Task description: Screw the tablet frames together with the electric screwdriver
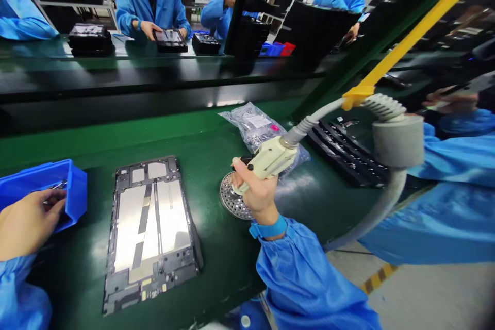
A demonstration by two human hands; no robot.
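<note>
My left hand (33,220) reaches over the edge of a blue plastic bin (79,193), its fingers curled together inside; small metal pieces show near them, but what they pinch is hidden. My right hand (258,191) is wrapped round a beige air gun (273,157) with a grey hose. Below its front end stands a round metal plate full of holes (235,206). Between my hands lies an opened tablet housing (154,216), its silvery inner side facing up, with dark strips across the middle and a dark frame.
A clear plastic bag (251,124) lies behind the air gun. A yellow strap (417,31) holds up the hose. Dark parts (348,154) lie in rows on the right, beside a co-worker's blue sleeve (456,154). Across the bench, a person handles a tablet (170,38).
</note>
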